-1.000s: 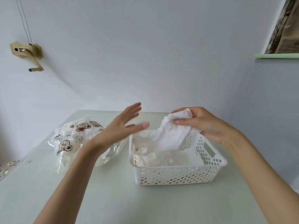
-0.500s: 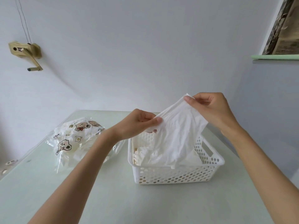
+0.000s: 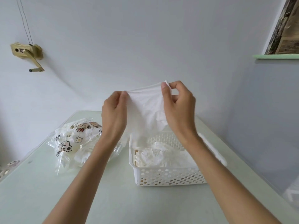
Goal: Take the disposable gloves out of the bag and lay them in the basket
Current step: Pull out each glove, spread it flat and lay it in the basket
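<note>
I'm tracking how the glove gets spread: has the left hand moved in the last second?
Yes. The left hand rose from beside the basket rim to well above it and now pinches the glove edge.

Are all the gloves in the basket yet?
Not yet. Some gloves already lie in the basket. The left hand and right hand pinch one more glove, spread out above it. The bag on the table still looks full.
</note>
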Tool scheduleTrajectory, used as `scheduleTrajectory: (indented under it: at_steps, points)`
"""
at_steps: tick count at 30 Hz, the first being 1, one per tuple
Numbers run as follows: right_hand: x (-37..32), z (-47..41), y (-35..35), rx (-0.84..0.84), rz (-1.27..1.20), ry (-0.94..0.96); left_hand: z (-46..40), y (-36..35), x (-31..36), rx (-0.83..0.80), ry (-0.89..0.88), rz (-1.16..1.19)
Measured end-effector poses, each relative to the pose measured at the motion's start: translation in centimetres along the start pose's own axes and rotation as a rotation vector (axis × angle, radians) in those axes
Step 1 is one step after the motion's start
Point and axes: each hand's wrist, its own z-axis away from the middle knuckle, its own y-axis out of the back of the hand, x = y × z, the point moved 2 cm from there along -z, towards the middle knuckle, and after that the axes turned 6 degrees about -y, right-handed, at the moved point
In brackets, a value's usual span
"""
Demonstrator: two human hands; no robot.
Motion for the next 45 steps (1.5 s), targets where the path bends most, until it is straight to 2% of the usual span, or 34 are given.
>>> scheduleTrajectory:
  at_steps: [2, 4, 8, 11, 14, 18, 20, 25, 29, 31, 33, 35, 36, 37, 39, 42, 45]
  points:
    - [0.2, 0.1, -1.0, -0.046, -0.163, -0.212, -0.3, -0.6, 0.5, 0.119, -0.010, -0.116]
    - [1.8, 0.2, -1.1, -0.073, -0.249, -0.471, -0.2, -2.1, 0.0, 0.061, -0.034, -0.328]
    - [8.2, 0.9, 0.9, -0.114, -0.274, -0.911, 1.0, -6.5, -5.1, -0.482, -0.078, -0.758]
    - [12.7, 1.8, 2.4, -0.300, -0.112, -1.036, 2.3, -8.6, -8.2, -0.743, -0.168, -0.860]
    - [14.8, 2.2, 3.5, -0.463, 0.119, -0.999, 3.0, -10.3, -9.3, -0.875, -0.276, -0.946]
    - [15.8, 1.7, 4.3, -0.542, 0.754, -0.594, 3.5, -11.7, -9.7, -0.950, -0.476, -1.143]
    - [15.9, 1.7, 4.2, -0.546, 1.030, -0.455, 3.7, -12.3, -9.9, -0.960, -0.550, -1.189]
    - [16.7, 2.1, 3.6, -0.614, 1.371, -0.278, 3.3, -12.8, -9.1, -0.923, -0.664, -1.218]
    - [16.9, 1.9, 3.4, -0.670, 1.433, -0.240, 2.3, -12.4, -7.9, -0.839, -0.829, -1.176]
    - [15.9, 1.3, 4.1, -0.619, 1.403, -0.243, 1.6, -11.4, -6.9, -0.792, -0.810, -1.039]
    - [14.8, 0.4, 5.3, -0.504, 1.308, -0.263, 1.8, -10.2, -6.6, -0.904, -0.700, -0.867]
    - [14.4, -0.3, 6.2, -0.425, 1.139, -0.317, 3.0, -9.1, -7.1, -1.145, -0.486, -0.732]
    - [14.5, -0.3, 6.1, -0.438, 1.023, -0.359, 4.0, -8.5, -7.5, -1.272, -0.364, -0.718]
    - [14.8, -0.2, 5.8, -0.503, 0.909, -0.390, 4.9, -8.1, -8.2, -1.379, -0.278, -0.747]
    - [15.6, 0.8, 4.5, -0.770, 0.831, -0.380, 6.0, -7.6, -9.6, -1.511, -0.229, -0.877]
    - [16.7, 2.4, 3.4, -1.114, 0.931, -0.432, 6.3, -7.1, -10.7, -1.596, -0.175, -1.018]
    - [17.5, 3.0, 3.5, -1.278, 1.020, -0.539, 6.5, -6.3, -10.9, -1.660, -0.108, -1.103]
